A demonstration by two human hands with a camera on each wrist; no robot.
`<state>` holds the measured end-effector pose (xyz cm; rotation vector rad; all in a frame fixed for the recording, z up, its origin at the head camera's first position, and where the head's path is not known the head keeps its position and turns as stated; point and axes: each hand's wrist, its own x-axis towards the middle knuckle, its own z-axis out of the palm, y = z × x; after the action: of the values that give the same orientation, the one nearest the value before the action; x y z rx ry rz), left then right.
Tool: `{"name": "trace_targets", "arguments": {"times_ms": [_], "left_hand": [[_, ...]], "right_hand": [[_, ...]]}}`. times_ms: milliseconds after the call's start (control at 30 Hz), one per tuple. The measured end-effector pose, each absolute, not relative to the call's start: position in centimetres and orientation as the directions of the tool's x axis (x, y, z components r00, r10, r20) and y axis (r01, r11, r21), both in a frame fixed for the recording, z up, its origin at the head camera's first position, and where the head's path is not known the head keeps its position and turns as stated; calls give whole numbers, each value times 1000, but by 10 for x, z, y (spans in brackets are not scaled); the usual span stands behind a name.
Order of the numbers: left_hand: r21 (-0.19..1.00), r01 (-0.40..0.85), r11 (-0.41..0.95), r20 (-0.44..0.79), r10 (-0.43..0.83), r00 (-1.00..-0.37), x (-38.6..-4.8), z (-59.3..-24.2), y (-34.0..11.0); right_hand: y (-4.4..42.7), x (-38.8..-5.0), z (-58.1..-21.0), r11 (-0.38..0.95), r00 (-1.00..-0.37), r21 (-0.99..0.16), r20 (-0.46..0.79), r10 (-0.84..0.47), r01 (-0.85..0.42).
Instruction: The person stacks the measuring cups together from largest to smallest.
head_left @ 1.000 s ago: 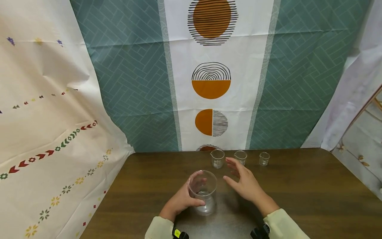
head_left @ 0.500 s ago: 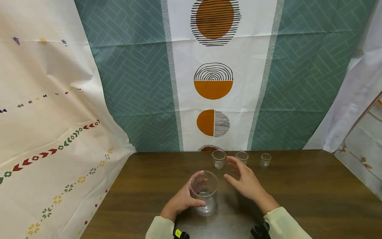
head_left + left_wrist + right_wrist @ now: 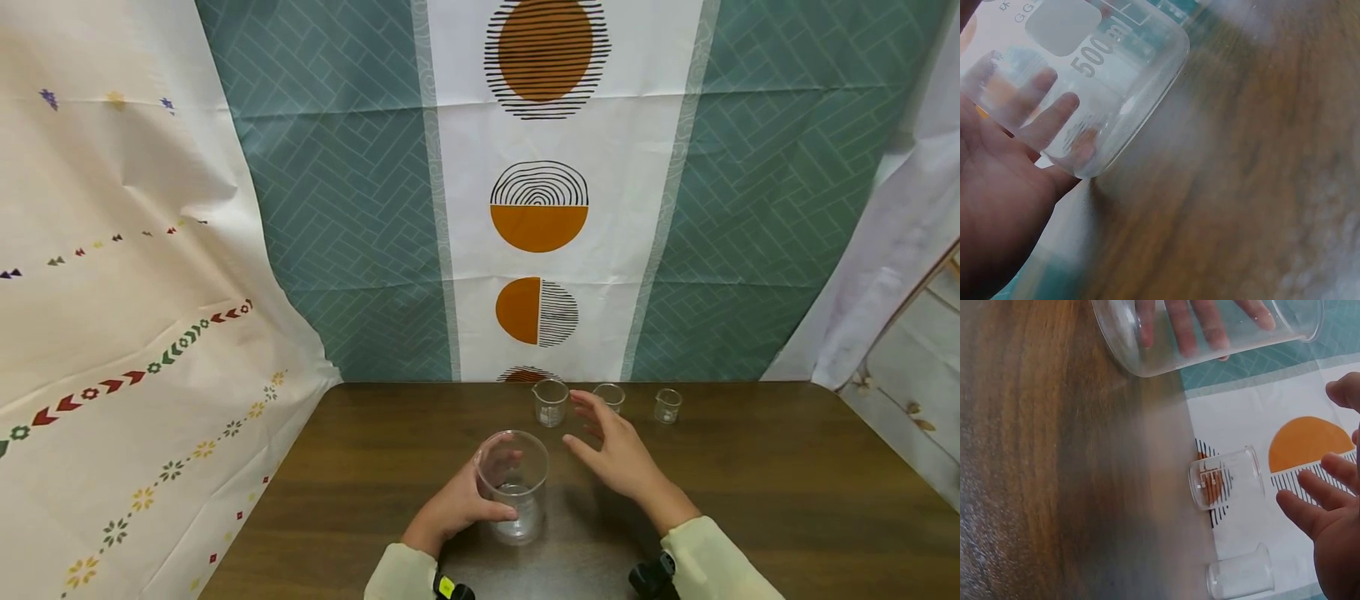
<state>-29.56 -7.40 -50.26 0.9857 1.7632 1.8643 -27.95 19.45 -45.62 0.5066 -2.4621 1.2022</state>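
Observation:
A large clear glass beaker (image 3: 527, 527), marked 500ml in the left wrist view, stands upright near the table's front. My left hand (image 3: 454, 507) grips its left side, the thumb in front and the fingers behind, seen through the glass. Whether its base touches the table I cannot tell. To its right my right hand (image 3: 621, 457) is held in the air, fingers spread and holding nothing. Beyond that hand, three small glass beakers line the back: a left one (image 3: 551, 410), a middle one (image 3: 611, 394) partly hidden by my fingers, and a smallest one (image 3: 667, 408) on the right.
The dark wooden table (image 3: 360, 467) ends at a patterned green and white cloth (image 3: 360, 208) hanging behind it. A cream cloth (image 3: 135, 333) drapes down along the left side, and a pale cloth (image 3: 862, 275) hangs at the right.
The head view has shifted very slightly. Both hands and all the beakers hold their places, with the left hand still round the large beaker.

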Motion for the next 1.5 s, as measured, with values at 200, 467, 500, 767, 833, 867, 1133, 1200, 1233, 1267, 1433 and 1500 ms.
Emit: {"name": "trace_targets", "arguments": {"times_ms": [200,467,500,767,833,867,1133,1200,1233,1267,1433,1500], "left_hand": [[978,176,-116,206,702,-682,-295,-502,-74],[980,176,-97,193,699,-689,-296,-503,-75],[979,179,-97,195,700,-687,-296,-503,-75],[979,185,-86,192,697,-690,-297,-504,-75],[978,188,-89,195,700,-687,-297,-504,-75],[978,189,-90,197,701,-685,-297,-504,-75],[979,188,-85,193,701,-686,-298,-504,-76],[979,187,-85,192,701,-687,-299,-504,-76],[979,186,-86,192,700,-687,-299,-504,-76],[979,185,-89,194,700,-688,-298,-504,-76],[979,175,-102,195,701,-686,-298,-505,-75],[979,171,-107,196,702,-685,-298,-505,-75]], "right_hand": [[197,-282,-457,590,-870,-659,463,-169,-466],[201,-286,-458,604,-875,-657,458,-158,-452],[201,-286,-458,604,-876,-658,457,-156,-451],[204,-290,-458,597,-879,-667,453,-149,-445],[205,-290,-458,600,-881,-668,448,-148,-441],[205,-291,-458,602,-883,-668,446,-148,-438],[206,-292,-460,612,-889,-668,437,-138,-423],[207,-292,-460,617,-890,-665,436,-137,-421],[207,-293,-460,618,-890,-665,436,-135,-419],[208,-293,-459,621,-891,-663,434,-135,-417],[209,-294,-460,632,-895,-660,426,-132,-407],[210,-294,-461,633,-896,-660,425,-131,-405]]}}
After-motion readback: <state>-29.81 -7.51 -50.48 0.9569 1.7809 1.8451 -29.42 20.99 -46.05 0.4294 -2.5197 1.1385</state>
